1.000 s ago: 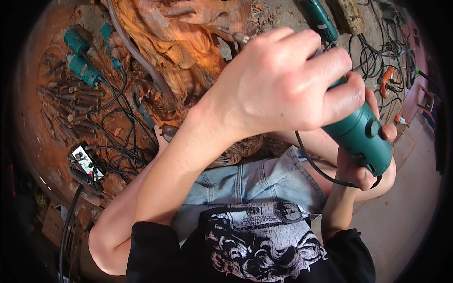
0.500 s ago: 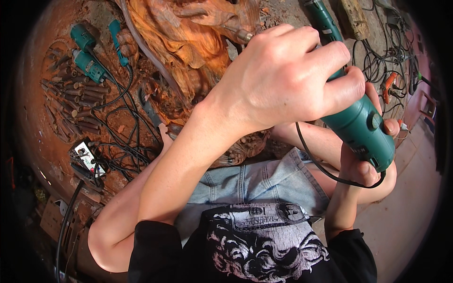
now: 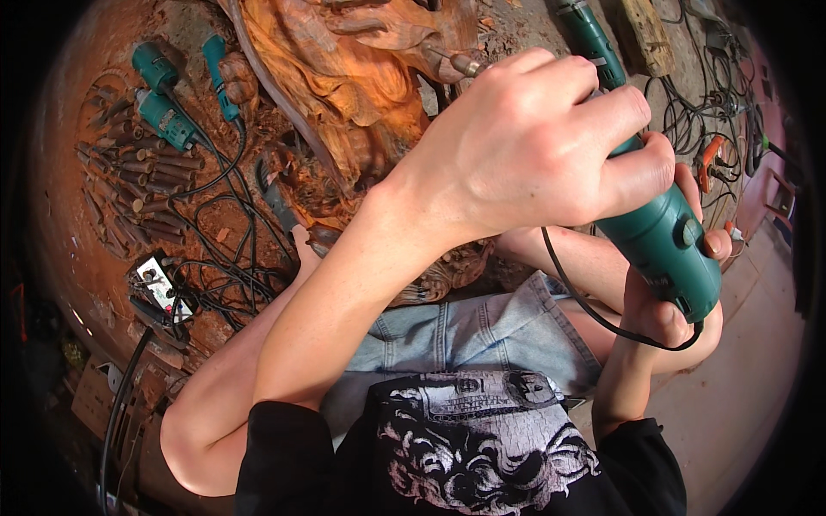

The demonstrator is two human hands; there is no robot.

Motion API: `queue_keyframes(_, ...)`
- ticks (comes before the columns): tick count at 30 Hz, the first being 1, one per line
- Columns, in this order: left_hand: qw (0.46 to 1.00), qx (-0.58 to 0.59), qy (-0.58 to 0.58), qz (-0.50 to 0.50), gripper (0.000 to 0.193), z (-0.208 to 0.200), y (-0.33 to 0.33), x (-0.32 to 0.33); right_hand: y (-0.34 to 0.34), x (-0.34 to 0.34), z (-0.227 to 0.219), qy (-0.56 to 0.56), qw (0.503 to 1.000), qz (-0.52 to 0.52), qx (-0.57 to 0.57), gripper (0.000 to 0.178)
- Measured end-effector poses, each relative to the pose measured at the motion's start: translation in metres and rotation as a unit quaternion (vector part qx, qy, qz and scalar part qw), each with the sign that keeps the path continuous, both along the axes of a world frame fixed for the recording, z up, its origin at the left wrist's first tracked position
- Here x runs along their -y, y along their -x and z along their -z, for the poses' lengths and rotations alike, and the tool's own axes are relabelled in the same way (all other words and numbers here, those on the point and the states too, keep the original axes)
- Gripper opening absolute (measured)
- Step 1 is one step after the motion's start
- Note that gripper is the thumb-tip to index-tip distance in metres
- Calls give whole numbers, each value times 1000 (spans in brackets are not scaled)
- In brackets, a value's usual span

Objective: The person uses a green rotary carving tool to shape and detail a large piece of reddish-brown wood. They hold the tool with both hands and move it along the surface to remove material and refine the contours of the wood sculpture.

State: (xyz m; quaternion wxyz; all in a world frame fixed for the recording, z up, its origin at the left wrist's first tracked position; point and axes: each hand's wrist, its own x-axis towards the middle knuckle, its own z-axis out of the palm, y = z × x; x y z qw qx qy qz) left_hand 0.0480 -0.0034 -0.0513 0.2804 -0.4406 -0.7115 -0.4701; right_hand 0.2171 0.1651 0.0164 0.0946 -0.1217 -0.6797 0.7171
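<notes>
My left hand (image 3: 533, 146) is wrapped over the front of a green die grinder (image 3: 658, 236), its knuckles facing up. Lower down, my right hand (image 3: 658, 310) grips the rear of the tool's body, with fingertips showing along its right side. The grinder's metal collet and thin bit (image 3: 466, 65) stick out to the left past my left knuckles. The bit lies over the upper right part of an orange-brown wood carving (image 3: 344, 95); whether it touches the wood I cannot tell. A black cord leaves the grinder's rear end and loops to the left.
Several other green power tools (image 3: 165, 119) lie at the left beside a pile of carving tools (image 3: 151, 176). Tangled black cords run to a white power strip (image 3: 163, 288). Far right are another green tool (image 3: 592, 43), a wood block (image 3: 645, 39) and an orange-handled tool (image 3: 711, 163).
Both hands and the front of the grinder have shifted slightly to the right and down. The bit has moved right over the carving. My grip looks the same.
</notes>
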Motion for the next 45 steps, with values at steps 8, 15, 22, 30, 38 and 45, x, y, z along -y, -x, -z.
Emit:
queue_keyframes(8, 1000, -12, -8, -8, 14, 2, 4, 2, 6, -7, 1, -2, 999, -32, -14, 77)
queue_keyframes(15, 1000, -3, -9, -8, 15, 2, 2, -1, 6, -4, 0, -19, 999, -22, -13, 77)
queue_keyframes(22, 1000, 0, 2, -5, 14, 0, 1, 0, 5, 0, 1, -16, 999, -26, -23, 75)
queue_keyframes(30, 1000, 15, -8, 1, 15, 1, 0, -1, 2, 9, -4, -15, 1000, 16, 1, 74)
queue_keyframes(38, 999, 16, -31, -8, 18, -3, -4, 0, -4, 4, -20, -64, 997, 30, 11, 76)
queue_keyframes(45, 999, 35, -39, -16, 21, -3, -3, 0, 5, -10, -21, -32, 998, -44, -17, 74)
